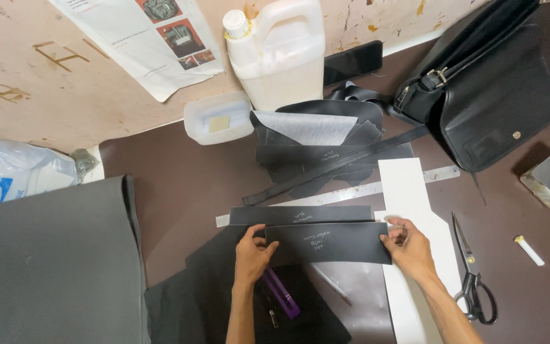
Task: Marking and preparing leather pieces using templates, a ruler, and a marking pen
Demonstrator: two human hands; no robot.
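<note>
Black leather panel [328, 243], a long rectangle with pale chalk marks on its face, lies flat on the dark brown table [179, 185] and is pinched at both short ends: the left hand [254, 255] grasps its left edge with fingers curled over the top, and the right hand [407, 245] grips its right edge, thumb and fingertips closed on the material. How far the fingers reach beneath the panel cannot be made out. Just behind it, touching or nearly so, sits a second black strip [300, 215], also chalk-marked, and partly covering a metal ruler [377, 189] whose middle is hidden under a long narrow strap [338, 165]. Under the panel's right end lies a white card pattern [408, 191], cut off by the lower frame edge. A purple tool [281, 293] shows below the left wrist, its upper end hidden by the hand. Scissors [472, 274] rest on the table to the right of the card, well apart from a small white chalk stick [529, 250]. At the back stand a white plastic jug [278, 54] and a small clear tub [218, 118], with a heap of black leather pieces [316, 137] in front of them. A black handbag [491, 89] is cropped at the top right.
</note>
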